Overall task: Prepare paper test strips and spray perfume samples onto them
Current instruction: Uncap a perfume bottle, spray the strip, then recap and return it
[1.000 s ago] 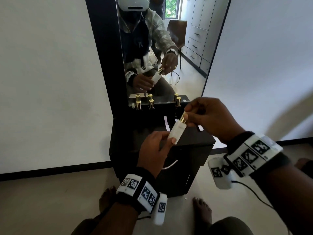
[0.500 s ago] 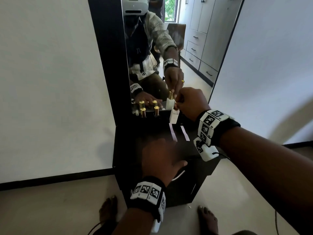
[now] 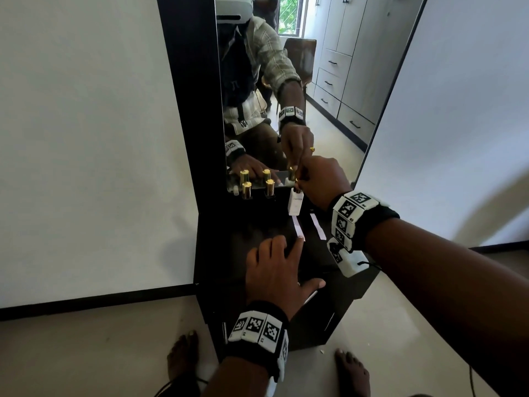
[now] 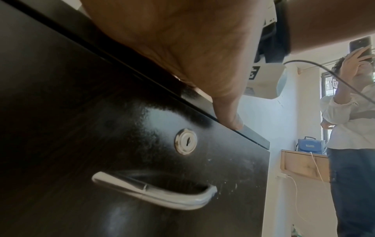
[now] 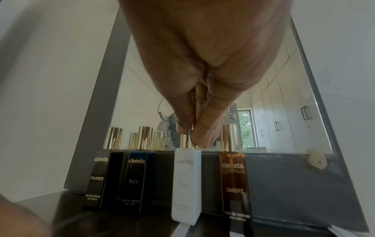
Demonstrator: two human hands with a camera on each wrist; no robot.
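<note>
The right hand (image 3: 322,181) pinches the gold cap of the white rectangular perfume bottle (image 5: 187,184), which stands upright at the rear of the glossy dark surface (image 3: 257,224) against the mirror (image 3: 329,81), with one end of a paper strip (image 3: 298,229) at its base. The left hand (image 3: 279,270) lies flat with fingers extended, a fingertip on the near end of that strip and the thumb over the front edge; a second strip (image 3: 317,226) lies just beside it. Flanking the white bottle are a black bottle (image 5: 101,179), a dark blue bottle (image 5: 136,181) and an amber bottle (image 5: 234,184), all gold-capped; the amber bottle is hidden behind the right hand in the head view.
</note>
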